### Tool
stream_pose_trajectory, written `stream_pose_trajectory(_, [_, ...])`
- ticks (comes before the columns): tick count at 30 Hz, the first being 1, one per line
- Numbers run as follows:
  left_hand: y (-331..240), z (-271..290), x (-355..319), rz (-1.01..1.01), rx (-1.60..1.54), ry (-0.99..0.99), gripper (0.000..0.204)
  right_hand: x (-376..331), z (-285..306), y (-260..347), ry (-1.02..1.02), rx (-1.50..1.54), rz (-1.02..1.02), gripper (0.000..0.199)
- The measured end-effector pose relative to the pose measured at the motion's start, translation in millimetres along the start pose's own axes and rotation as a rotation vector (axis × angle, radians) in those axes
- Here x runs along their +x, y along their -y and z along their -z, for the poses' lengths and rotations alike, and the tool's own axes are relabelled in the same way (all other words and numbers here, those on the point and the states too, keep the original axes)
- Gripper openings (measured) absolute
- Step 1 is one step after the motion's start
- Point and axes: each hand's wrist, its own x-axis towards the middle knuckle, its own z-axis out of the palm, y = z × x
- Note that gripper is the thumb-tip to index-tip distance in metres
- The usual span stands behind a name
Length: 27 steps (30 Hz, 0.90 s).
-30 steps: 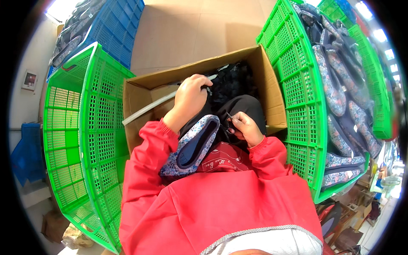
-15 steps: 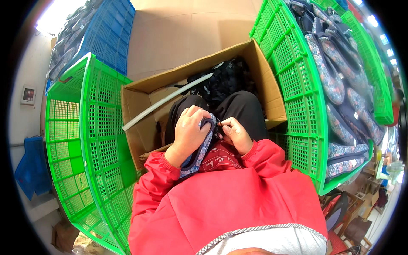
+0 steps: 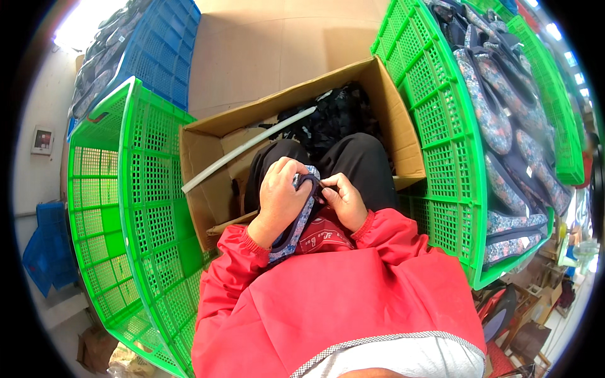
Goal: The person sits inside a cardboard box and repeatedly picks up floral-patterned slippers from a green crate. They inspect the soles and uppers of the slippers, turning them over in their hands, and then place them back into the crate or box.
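Observation:
Above my lap, my left hand point(image 3: 282, 196) is closed around a blue floral fabric piece point(image 3: 291, 242) with dark edging, bent into a narrow loop. Its lower end hangs below my wrist beside the red apron. My right hand point(image 3: 346, 200) pinches with thumb and forefinger at the far edge of that piece, close to my left fingers. Something small and dark lies between the two hands, too hidden to name.
An open cardboard box point(image 3: 208, 154) holding black pieces point(image 3: 343, 110) stands around my knees, with a pale rod point(image 3: 252, 148) across it. Green crates point(image 3: 157, 208) flank me; the right one holds floral fabric pieces point(image 3: 495, 120). A blue crate point(image 3: 165, 53) stands far left.
My right hand has shifted slightly left and its fingertips have drawn nearer the edge of the floral piece. My left hand keeps its hold, nearly still.

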Motion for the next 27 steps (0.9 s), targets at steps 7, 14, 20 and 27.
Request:
stream_pose_trajectory(7, [-10,9,-4,0.140,0.132,0.013,0.043,0,10,3,-0.086,0.194,-0.144,0.017])
stream_pose_trajectory(14, [-14,15,-9,0.143,0.208,0.023,0.041,4,6,5,-0.114,0.165,-0.122,0.024])
stream_pose_trajectory(20, [-13,13,-15,0.185,0.235,0.024,0.036,18,12,27,-0.076,0.050,-0.028,0.026])
stream_pose_trajectory(27, [-7,5,-21,0.043,0.298,-0.080,0.025,70,23,77,0.372,-0.648,0.036,0.021])
